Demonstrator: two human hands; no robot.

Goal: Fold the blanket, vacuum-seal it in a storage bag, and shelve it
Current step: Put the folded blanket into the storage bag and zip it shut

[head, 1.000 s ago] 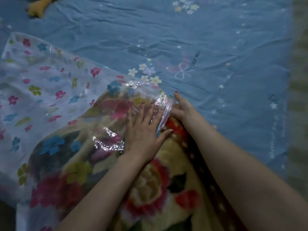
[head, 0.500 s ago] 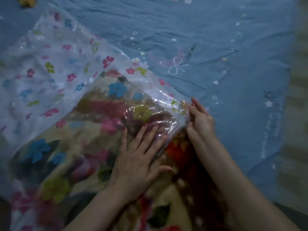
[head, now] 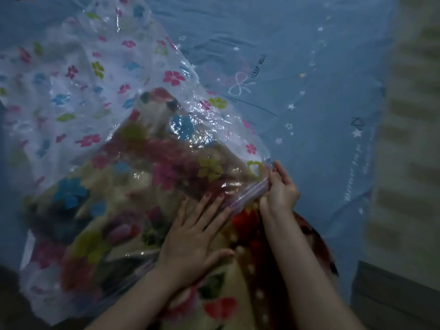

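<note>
A clear plastic storage bag (head: 78,91) printed with small coloured flowers lies across the bed, left of centre. A folded floral blanket (head: 214,303), cream with red and pink blooms, sits partly inside it; its near end sticks out of the bag's mouth toward me. My left hand (head: 192,241) presses flat, fingers straight, on the blanket at the bag's opening edge. My right hand (head: 279,189) pinches the corner of the bag's zip strip (head: 245,196) at the right end of the mouth.
A blue bedsheet (head: 309,79) with stars, a bow and the words "SLEEP WELL" covers the bed under everything. A pale striped surface (head: 414,139) runs down the right side, and a dark grey edge (head: 392,296) shows at the lower right.
The bag's mouth has been drawn further over the blanket toward me and to the right. My right hand moved right with the zip corner; my left hand stayed flat on the blanket.
</note>
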